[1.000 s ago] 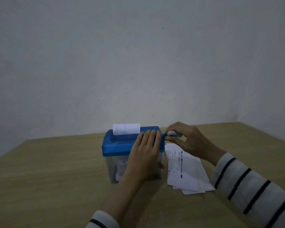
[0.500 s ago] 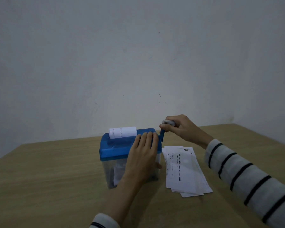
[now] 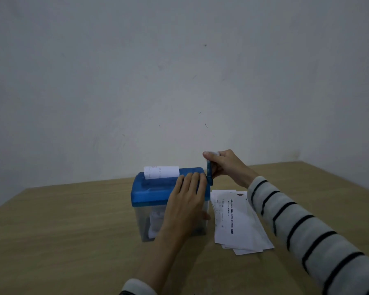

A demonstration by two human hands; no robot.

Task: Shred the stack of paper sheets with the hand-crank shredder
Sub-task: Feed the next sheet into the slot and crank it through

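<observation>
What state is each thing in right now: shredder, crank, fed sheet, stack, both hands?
Shredder: upright on the table, blue lid on, shreds in its clear bin.
Crank: arm pointing up, knob gripped.
Fed sheet: standing in the slot, partly fed.
Paper stack: lying flat right of the shredder, unshredded.
Left hand: fingers straight, pressing on the lid.
Right hand: curled round the crank knob.
</observation>
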